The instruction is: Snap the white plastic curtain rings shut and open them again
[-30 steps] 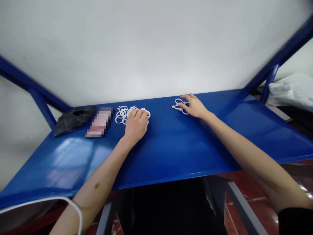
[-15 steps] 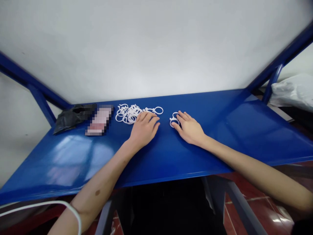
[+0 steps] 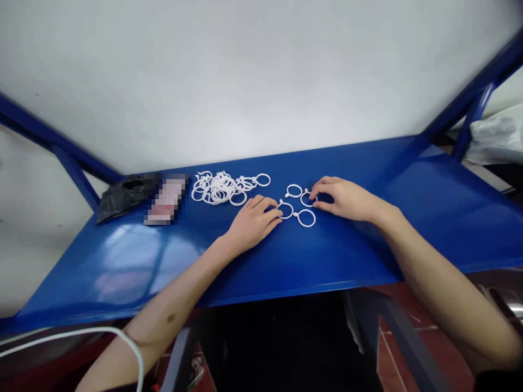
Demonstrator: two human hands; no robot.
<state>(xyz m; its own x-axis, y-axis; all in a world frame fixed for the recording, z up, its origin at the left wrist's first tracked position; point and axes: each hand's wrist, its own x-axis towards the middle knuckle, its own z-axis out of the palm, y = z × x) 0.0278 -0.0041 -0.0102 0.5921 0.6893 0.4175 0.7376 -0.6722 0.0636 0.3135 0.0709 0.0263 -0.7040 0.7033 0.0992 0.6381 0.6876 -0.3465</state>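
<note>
The left hand (image 3: 253,222) lies palm down, its fingers bunched at the edge of a near-left ring (image 3: 292,211); whether they pinch it cannot be told. The right hand (image 3: 347,200) curls, thumb and forefinger narrowly parted at the edge of a far-right ring (image 3: 301,199); a grip cannot be confirmed. Between the hands, a far-left ring (image 3: 294,185) lies beyond the left fingertips, and a near-right ring (image 3: 306,226) (its small eyelet turned toward the left hand) lies nearer the body. These four lie flat and spread out, apart from the larger tangled heap of white rings (image 3: 220,188) beyond and left of the left hand; most rings appear unseparated. Farther left on the blue table (image 3: 265,267) are a blurred flat object (image 3: 167,198) and a black bag (image 3: 125,198).
</note>
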